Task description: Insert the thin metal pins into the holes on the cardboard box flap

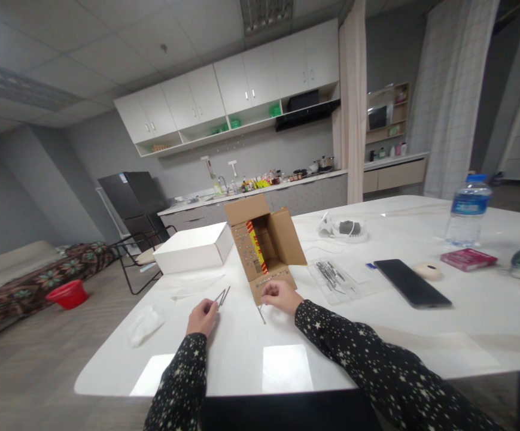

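Left hand (202, 317) fingers pinch thin metal pins (222, 296), right hand (279, 296) fingers pinch another pin (261, 312) at six o'clock of the cardboard box (264, 245); a loose pinch could drop them onto the bench (421, 353)

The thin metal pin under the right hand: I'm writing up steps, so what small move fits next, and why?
Probably lift the pin clear of the table: the right hand pinches its top end beside the cardboard box, while the left hand already holds tweezers.

A home kitchen-living room: white wall cabinets (242, 90), cluttered counter (260, 188), black fridge (129, 200), patterned sofa (26, 281).
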